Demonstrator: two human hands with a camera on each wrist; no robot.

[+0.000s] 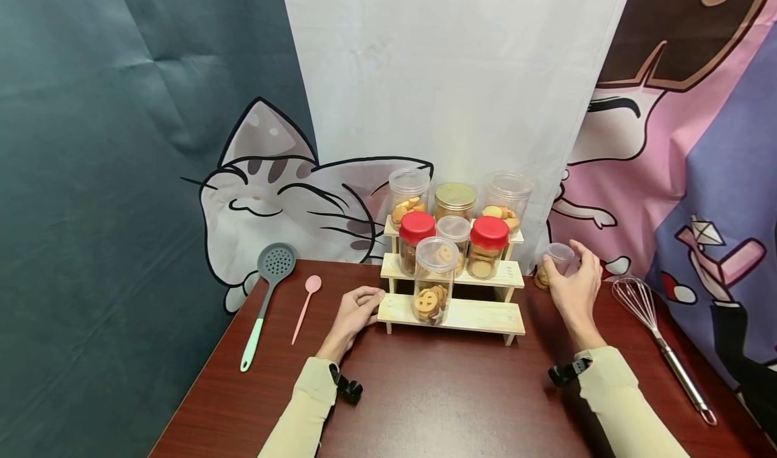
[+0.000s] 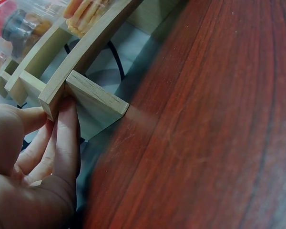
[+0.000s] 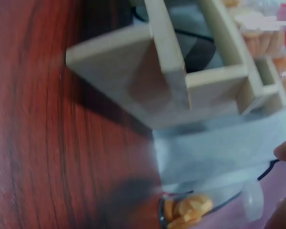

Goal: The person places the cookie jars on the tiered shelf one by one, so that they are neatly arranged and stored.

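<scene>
A three-tier wooden rack [image 1: 479, 314] holds several jars of cookies. My left hand [image 1: 356, 313] pinches the left end of its lowest step, thumb and fingertips against the wood in the left wrist view. On that step a clear-lidded cookie jar [image 1: 434, 289] stands upright. Right of the rack, near the table's back edge, is a small clear cookie jar [image 1: 558, 259]. My right hand [image 1: 577, 289] spreads thumb and fingers about its lid. A gap shows between the thumb and the lid [image 3: 253, 200] in the right wrist view.
Middle-tier jars include two with red lids [image 1: 489, 233]; the top tier has a gold-lidded jar [image 1: 455, 200] between two clear-lidded ones. A slotted skimmer [image 1: 268, 303] and pink spoon [image 1: 306, 303] lie left, a whisk [image 1: 662, 343] right. A printed curtain [image 1: 455, 73] hangs behind.
</scene>
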